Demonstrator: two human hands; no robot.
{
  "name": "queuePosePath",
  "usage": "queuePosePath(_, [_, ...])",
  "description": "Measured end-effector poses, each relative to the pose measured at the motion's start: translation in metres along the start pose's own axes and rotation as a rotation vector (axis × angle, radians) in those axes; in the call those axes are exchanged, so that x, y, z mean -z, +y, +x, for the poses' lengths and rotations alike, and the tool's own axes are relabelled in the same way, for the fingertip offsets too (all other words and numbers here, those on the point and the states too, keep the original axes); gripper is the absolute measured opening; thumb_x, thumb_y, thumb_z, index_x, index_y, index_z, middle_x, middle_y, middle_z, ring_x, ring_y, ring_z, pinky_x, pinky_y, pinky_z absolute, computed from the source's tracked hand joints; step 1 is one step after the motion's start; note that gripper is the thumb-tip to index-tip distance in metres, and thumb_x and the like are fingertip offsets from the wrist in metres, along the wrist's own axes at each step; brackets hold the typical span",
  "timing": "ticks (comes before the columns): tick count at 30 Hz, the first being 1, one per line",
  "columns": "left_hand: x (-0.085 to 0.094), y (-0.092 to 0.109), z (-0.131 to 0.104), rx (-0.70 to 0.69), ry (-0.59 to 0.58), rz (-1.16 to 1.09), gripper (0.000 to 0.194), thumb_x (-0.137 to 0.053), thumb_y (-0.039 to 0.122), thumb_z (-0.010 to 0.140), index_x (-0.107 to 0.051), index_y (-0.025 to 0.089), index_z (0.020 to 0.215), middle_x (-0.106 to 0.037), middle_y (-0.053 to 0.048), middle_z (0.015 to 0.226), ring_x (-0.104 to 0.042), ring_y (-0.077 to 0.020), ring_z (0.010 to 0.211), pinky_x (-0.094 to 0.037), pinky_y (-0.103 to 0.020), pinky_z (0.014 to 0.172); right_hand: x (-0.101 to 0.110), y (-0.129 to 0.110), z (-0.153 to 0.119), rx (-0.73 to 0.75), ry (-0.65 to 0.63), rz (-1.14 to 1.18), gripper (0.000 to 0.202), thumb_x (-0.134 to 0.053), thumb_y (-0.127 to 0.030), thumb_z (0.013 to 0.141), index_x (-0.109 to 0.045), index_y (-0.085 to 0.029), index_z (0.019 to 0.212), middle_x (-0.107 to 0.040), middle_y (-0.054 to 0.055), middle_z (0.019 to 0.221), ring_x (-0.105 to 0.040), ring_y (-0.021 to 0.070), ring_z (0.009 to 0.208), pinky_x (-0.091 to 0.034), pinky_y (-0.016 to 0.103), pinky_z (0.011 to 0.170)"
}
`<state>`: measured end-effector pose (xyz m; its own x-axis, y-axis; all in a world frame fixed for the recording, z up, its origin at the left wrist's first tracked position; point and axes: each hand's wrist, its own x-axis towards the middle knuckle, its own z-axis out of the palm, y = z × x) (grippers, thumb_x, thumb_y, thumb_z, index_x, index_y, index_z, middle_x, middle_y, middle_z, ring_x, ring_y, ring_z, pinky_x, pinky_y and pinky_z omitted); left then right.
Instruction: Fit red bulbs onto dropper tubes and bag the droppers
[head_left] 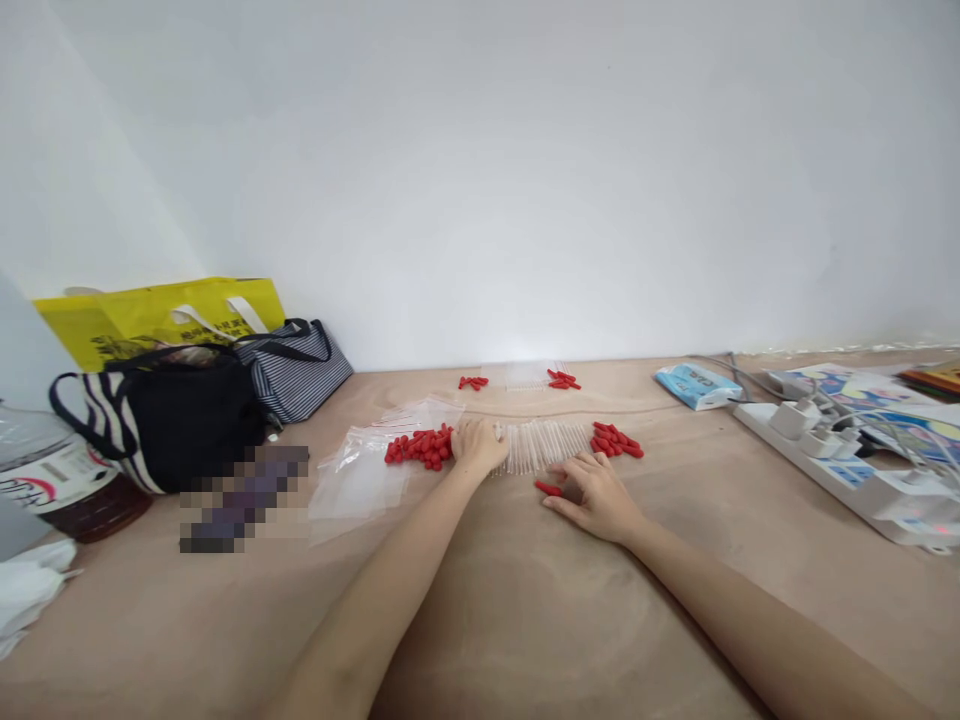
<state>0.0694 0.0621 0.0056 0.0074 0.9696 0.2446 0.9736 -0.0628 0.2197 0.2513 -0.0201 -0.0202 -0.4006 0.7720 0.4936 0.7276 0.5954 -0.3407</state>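
My left hand (478, 445) is closed, its fingers curled down between a pile of red pieces (420, 448) and the left end of a row of thin clear sticks (544, 445). What its fingers hold, if anything, is hidden. Near the front right edge of the row, my right hand (592, 495) has its thumb and fingers around a red piece (549, 489). Another group of red pieces (616, 440) lies just beyond the right end of the row. Clear plastic bags (360, 475) lie left of the big pile.
Toward the wall lie two small red groups (473, 383) (563, 380) beside more clear bags. Bags, a bottle (67, 480) and a pixelated dark object (247, 500) stand or lie left. At right are a blue tissue pack (697, 386) and a power strip (847, 470).
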Motion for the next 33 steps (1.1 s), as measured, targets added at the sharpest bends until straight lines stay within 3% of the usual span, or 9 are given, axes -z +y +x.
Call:
queuePosePath(6, [0.001, 0.006, 0.007, 0.013, -0.05, 0.084, 0.026, -0.051, 0.031, 0.071, -0.066, 0.011, 0.077, -0.064, -0.018, 0.091, -0.055, -0.0322, 0.094, -0.038, -0.041, 0.079, -0.006, 0.001, 0.001, 0.01, -0.008, -0.11, 0.023, -0.05, -0.043, 0.078, -0.063, -0.025, 0.086, -0.061, 0.004, 0.073, -0.05, 0.0182, 0.074, -0.027, 0.032, 0.068])
queuePosePath(11, [0.002, 0.016, 0.007, 0.008, -0.055, 0.113, 0.021, -0.052, 0.025, 0.071, -0.066, 0.01, 0.078, -0.065, -0.018, 0.088, -0.056, -0.0319, 0.092, -0.037, -0.041, 0.08, -0.007, 0.0, 0.002, 0.003, -0.005, -0.114, 0.021, -0.048, -0.038, 0.08, -0.064, -0.025, 0.085, -0.06, 0.003, 0.073, -0.05, 0.0172, 0.074, -0.027, 0.032, 0.067])
queuePosePath(16, [0.017, 0.02, -0.002, -0.094, -0.011, 0.079, 0.021, -0.045, 0.019, 0.078, -0.062, 0.009, 0.086, -0.061, -0.019, 0.093, -0.053, -0.0301, 0.095, -0.036, -0.04, 0.082, -0.006, 0.001, 0.002, -0.009, -0.01, -0.093, 0.019, -0.046, -0.034, 0.081, -0.063, -0.023, 0.082, -0.059, 0.003, 0.074, -0.05, 0.0181, 0.076, -0.029, 0.033, 0.069])
queuePosePath(21, [0.029, -0.006, -0.033, -0.316, 0.004, -0.058, 0.021, -0.035, 0.024, 0.087, -0.054, 0.016, 0.092, -0.061, -0.005, 0.088, -0.055, -0.0175, 0.083, -0.041, -0.028, 0.074, -0.009, 0.006, 0.004, -0.064, 0.114, 0.082, 0.017, -0.043, -0.028, 0.083, -0.057, -0.019, 0.082, -0.056, 0.005, 0.077, -0.051, 0.0167, 0.072, -0.037, 0.031, 0.065])
queuePosePath(26, [0.013, -0.04, -0.059, -0.58, 0.086, -0.374, 0.022, -0.033, 0.022, 0.088, -0.052, 0.02, 0.098, -0.059, -0.004, 0.087, -0.054, -0.0171, 0.081, -0.041, -0.028, 0.073, -0.02, 0.002, 0.015, -0.115, 0.256, 0.248, 0.023, -0.04, -0.025, 0.083, -0.054, -0.018, 0.101, -0.051, 0.006, 0.08, -0.05, 0.0155, 0.067, -0.043, 0.029, 0.06])
queuePosePath(33, [0.004, -0.044, -0.061, -0.636, 0.068, -0.36, 0.023, -0.03, 0.019, 0.088, -0.053, 0.018, 0.093, -0.059, -0.005, 0.092, -0.053, -0.0181, 0.086, -0.038, -0.032, 0.078, -0.026, -0.008, 0.016, -0.094, 0.224, 0.346, 0.018, -0.041, -0.022, 0.082, -0.056, -0.02, 0.092, -0.052, 0.007, 0.086, -0.052, 0.0162, 0.079, -0.045, 0.03, 0.071])
